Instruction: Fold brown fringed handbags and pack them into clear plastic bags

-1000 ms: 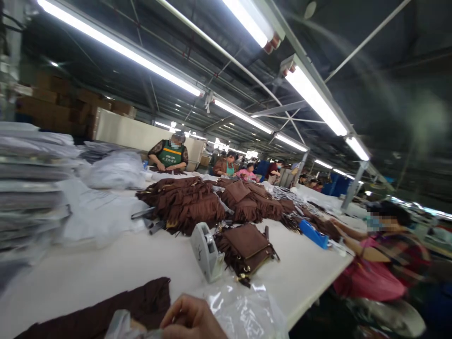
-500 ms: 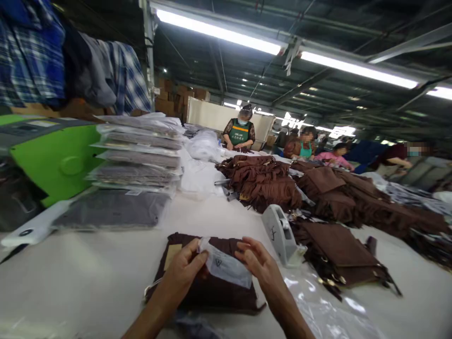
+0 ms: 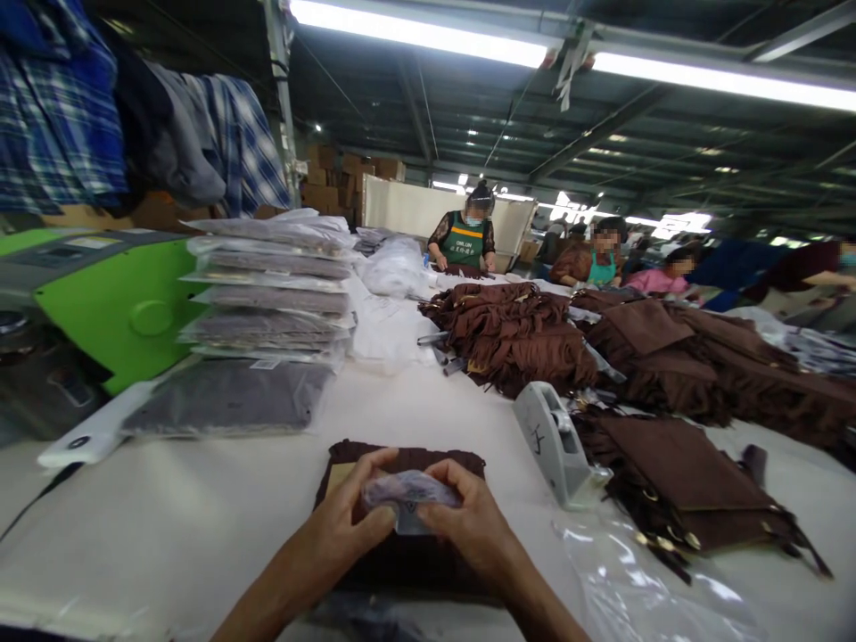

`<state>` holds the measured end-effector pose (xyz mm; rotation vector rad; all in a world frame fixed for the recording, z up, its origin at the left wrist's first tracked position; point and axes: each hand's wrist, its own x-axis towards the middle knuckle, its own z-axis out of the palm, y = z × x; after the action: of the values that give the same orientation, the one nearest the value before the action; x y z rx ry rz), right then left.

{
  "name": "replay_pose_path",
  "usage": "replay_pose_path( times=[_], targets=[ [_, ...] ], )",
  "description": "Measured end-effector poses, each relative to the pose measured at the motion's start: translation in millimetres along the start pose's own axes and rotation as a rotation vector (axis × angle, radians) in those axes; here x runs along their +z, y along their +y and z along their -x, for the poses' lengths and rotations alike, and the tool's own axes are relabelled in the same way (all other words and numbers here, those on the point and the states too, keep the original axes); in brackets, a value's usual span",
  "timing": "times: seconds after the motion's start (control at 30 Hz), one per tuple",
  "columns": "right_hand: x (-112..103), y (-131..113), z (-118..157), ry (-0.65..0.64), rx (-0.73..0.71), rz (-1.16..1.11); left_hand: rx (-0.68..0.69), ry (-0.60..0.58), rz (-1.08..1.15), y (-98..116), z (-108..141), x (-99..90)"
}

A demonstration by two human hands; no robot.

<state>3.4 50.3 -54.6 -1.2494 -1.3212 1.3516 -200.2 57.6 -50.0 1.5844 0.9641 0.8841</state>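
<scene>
Between my two hands is a small clear plastic bag (image 3: 409, 490) with a dark triangle mark printed on it. My left hand (image 3: 361, 504) grips its left end, thumb in front and fingers behind. On the right end, my right hand (image 3: 461, 504) closes in the same way. The bag's top edge bulges, and its mouth seems spread by the fingers. Just beneath lies a dark brown fringed fabric bag (image 3: 415, 562) on the white table (image 3: 201, 508), with a tan card (image 3: 339, 477) at its upper left, partly hidden by my left hand.
A grey tape dispenser (image 3: 552, 446) stands to the right, beside another brown fringed bag (image 3: 682, 473) and clear plastic (image 3: 635, 571). Brown bags (image 3: 514, 343) are heaped behind. At left are packed grey garments (image 3: 267, 308) and a green machine (image 3: 134, 303). Co-workers (image 3: 465, 236) stand across the table.
My right hand has come in from beside the plastic bag and now grips its right end. The plastic bag is bunched and bulging instead of hanging flat. The view has shifted slightly.
</scene>
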Motion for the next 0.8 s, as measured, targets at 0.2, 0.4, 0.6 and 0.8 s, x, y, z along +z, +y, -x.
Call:
replay_pose_path(
  times=[0.2,0.4,0.6,0.8],
  targets=[
    [10,1,-2,-0.032,0.036,-0.16,0.05,0.206,-0.161,-8,-12,18.3],
    [0,6,-12,0.077,0.071,-0.165,0.11,0.235,-0.389,-15,-22,11.6],
    [-9,15,-25,0.235,-0.166,0.427,0.322,0.186,-0.931,-26,-44,3.1],
    [-19,37,-30,0.22,-0.284,0.672,0.424,-0.021,-0.997,-44,-34,44.3]
  ],
)
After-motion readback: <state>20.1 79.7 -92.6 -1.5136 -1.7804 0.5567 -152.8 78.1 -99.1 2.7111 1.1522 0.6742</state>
